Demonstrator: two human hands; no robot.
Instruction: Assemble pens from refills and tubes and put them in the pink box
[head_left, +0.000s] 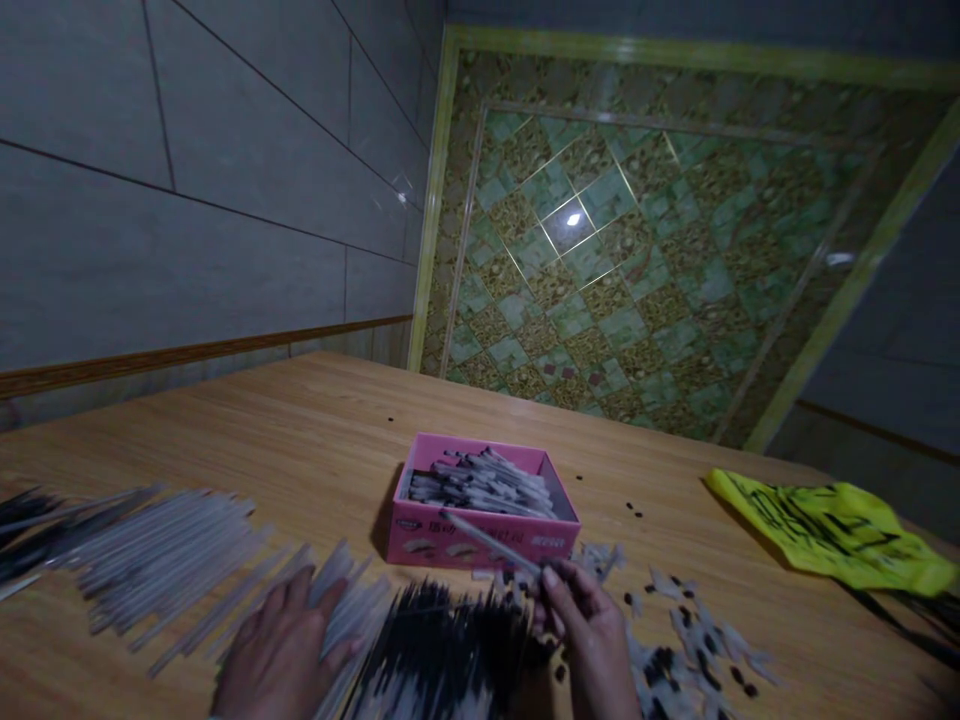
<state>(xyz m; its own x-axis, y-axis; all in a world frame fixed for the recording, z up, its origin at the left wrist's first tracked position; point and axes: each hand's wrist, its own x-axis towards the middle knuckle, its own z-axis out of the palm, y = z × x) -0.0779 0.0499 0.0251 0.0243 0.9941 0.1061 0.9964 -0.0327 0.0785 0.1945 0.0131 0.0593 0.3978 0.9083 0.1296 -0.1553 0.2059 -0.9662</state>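
Note:
My left hand (281, 645) lies with its fingers apart over a spread of clear plastic tubes (169, 550) at the lower left; whether one is between its fingers cannot be made out. In my right hand (581, 625), thumb and fingers pinch a thin translucent tube (491, 543) with a dark tip, which slants up and left across the front of a pink box (480, 542). Many capped tubes (487, 482) fill the box. Between my hands lies a pile of thin black sticks (442, 640) with pale lower ends.
Small clear pieces and black caps (686, 640) lie scattered at the lower right. A yellow plastic bag (832, 530) rests on the right of the wooden table (300, 420). Dark sticks (30, 530) are at the far left. A tiled wall (225, 200) stands behind.

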